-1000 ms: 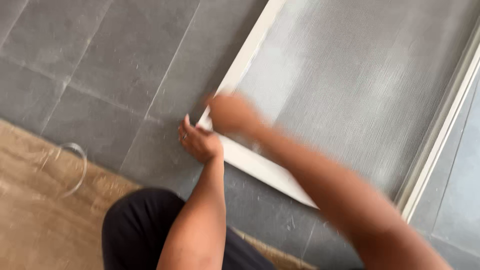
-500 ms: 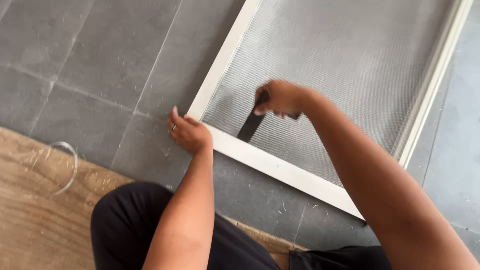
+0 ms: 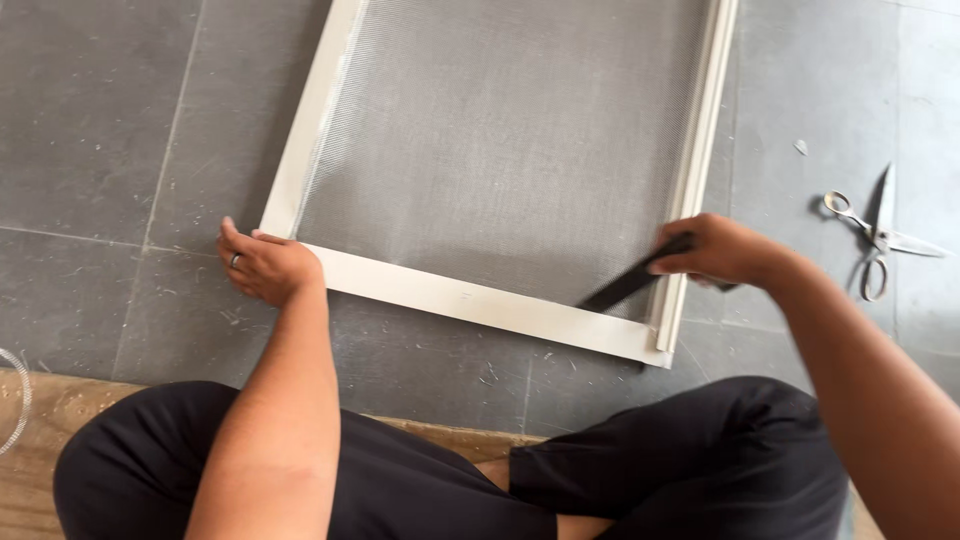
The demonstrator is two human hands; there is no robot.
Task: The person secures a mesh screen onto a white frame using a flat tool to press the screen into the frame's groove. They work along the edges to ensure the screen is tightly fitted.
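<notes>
The grey tiled floor (image 3: 90, 110) carries everything here, with a strip of wooden board (image 3: 60, 440) at its near edge, where your dark-trousered legs (image 3: 690, 460) are folded. On the tiles lies the white window-screen frame (image 3: 450, 295), your landmark: its near rail runs left to right, sloping slightly towards you on the right, and grey mesh (image 3: 500, 140) fills it. Your left hand (image 3: 268, 265) rests flat, fingers spread rather than curled, on the frame's near-left corner, pressing it down and holding nothing. Your right hand (image 3: 722, 250) sits at the frame's near-right corner, closed around a slim black tool (image 3: 628, 288). The tool's long axis slants from your fist down and leftwards, and its tip lies over the mesh just inside the near rail, so the right hand is much the nearer to that corner's groove. Whether the tip touches the mesh cannot be told. Well to the right of the frame, a pair of scissors (image 3: 872, 240) lies open on the tiles, beyond your right wrist.
</notes>
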